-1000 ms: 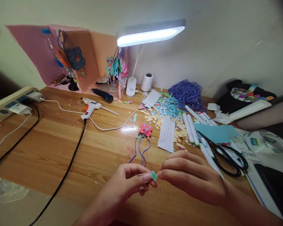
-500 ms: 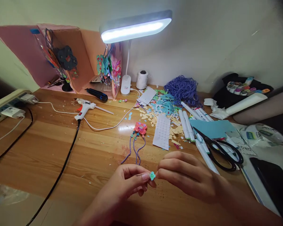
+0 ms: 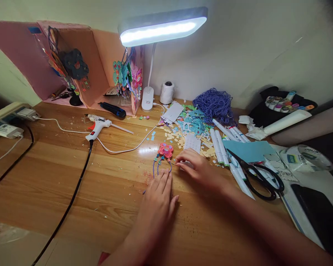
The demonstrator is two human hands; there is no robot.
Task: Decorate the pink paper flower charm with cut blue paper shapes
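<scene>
Wooden desk [image 3: 108, 184], purple cords [image 3: 153, 170] partly hidden beneath left hand [image 3: 156, 199]

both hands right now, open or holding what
Left hand: open, fingers extended over the purple cords.
Right hand: fingers bent near the pink ornament; whether it grips anything cannot be told.

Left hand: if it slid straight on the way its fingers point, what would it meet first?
Past the purple cords it partly covers, the left hand would likely meet the small charms by the pink flower first; depth is unclear.
</scene>
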